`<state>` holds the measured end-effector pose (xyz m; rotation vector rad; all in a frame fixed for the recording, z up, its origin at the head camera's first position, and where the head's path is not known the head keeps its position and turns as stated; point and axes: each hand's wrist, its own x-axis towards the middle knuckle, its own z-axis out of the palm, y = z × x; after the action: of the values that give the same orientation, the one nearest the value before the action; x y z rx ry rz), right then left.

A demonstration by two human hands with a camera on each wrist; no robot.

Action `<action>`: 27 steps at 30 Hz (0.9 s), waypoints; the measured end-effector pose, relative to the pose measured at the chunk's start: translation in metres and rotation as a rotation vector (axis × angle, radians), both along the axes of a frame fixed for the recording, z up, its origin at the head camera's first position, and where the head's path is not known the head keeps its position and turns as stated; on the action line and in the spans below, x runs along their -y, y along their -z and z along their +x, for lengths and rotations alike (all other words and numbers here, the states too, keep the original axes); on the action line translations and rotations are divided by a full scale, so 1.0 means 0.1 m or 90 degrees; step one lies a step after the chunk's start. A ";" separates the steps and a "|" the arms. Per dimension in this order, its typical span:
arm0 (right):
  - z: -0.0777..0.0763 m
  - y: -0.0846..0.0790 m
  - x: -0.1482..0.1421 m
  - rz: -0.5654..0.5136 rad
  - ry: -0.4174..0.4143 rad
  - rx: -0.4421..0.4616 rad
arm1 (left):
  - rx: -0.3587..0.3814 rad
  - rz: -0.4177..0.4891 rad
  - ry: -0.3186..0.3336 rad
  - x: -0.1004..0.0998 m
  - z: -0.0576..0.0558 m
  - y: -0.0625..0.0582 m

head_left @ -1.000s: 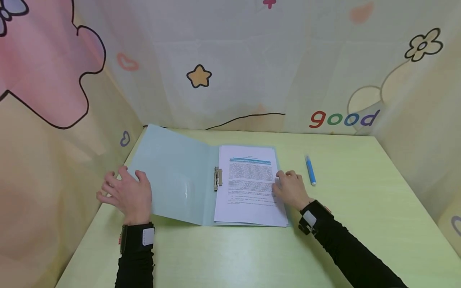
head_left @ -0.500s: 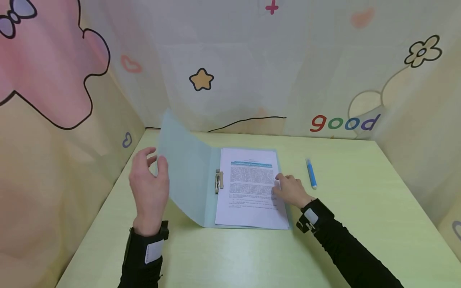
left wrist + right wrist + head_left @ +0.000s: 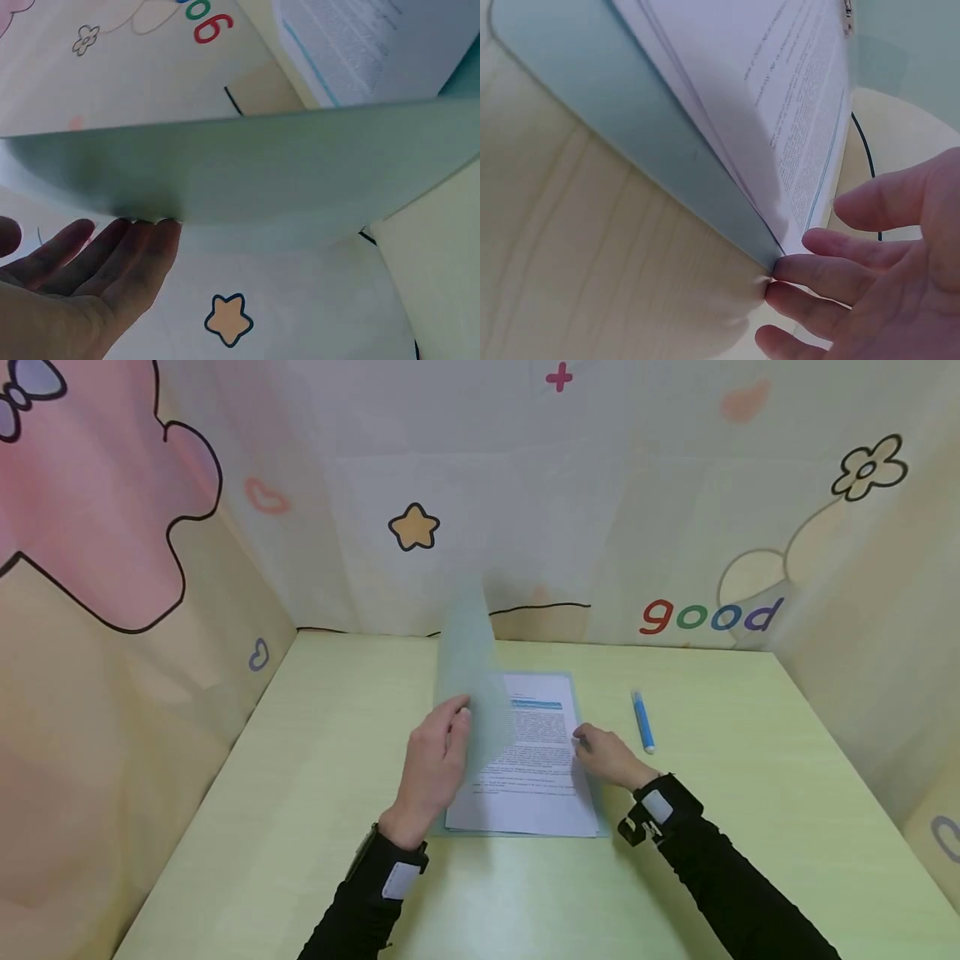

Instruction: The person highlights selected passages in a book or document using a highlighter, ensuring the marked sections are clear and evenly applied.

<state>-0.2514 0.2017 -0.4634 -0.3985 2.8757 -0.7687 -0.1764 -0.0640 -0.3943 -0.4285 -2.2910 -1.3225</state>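
A light blue file folder stands half turned, its cover point(image 3: 468, 652) raised nearly upright over the left part of the printed sheets point(image 3: 540, 810). On the cover's outer side, my left hand point(image 3: 431, 768) touches it with extended fingertips point(image 3: 166, 232), the thumb held apart. The cover bows in the left wrist view. My right hand point(image 3: 611, 758) is at the right edge of the folder, its fingertips point(image 3: 784, 266) right at the edge of the blue back point(image 3: 615, 112). The metal clip point(image 3: 847, 15) shows at the top of the right wrist view; the cover hides it in the head view.
A blue marker point(image 3: 642, 722) lies on the pale table point(image 3: 720, 735), right of the folder and beyond my right hand. Printed curtains point(image 3: 360, 552) with a star, a flower and the word "good" enclose the table at the back and sides.
My left hand has moved right, swinging the folder cover up from lying wide at the left to nearly upright over the sheets. The right hand stays at the folder's right edge.
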 end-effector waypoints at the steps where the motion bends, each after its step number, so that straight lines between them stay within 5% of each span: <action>1: -0.01 0.00 -0.02 -0.008 -0.001 0.001 | 0.011 -0.029 0.006 -0.03 -0.01 0.05; 8: -0.08 -0.04 -0.15 -0.107 -0.010 -0.011 | 0.074 -0.222 0.064 -0.19 -0.05 0.40; 15: -0.11 -0.10 -0.25 -0.190 0.101 0.035 | 0.080 -0.361 0.079 -0.26 -0.06 0.63; 27: 0.01 -0.06 -0.11 -0.071 0.127 -0.100 | 0.132 -0.507 0.131 -0.29 -0.08 0.87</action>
<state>-0.2508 0.2126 -0.4570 -0.1939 3.0616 -0.9756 -0.1839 -0.0347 -0.4810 -0.8247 -2.9574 -0.4809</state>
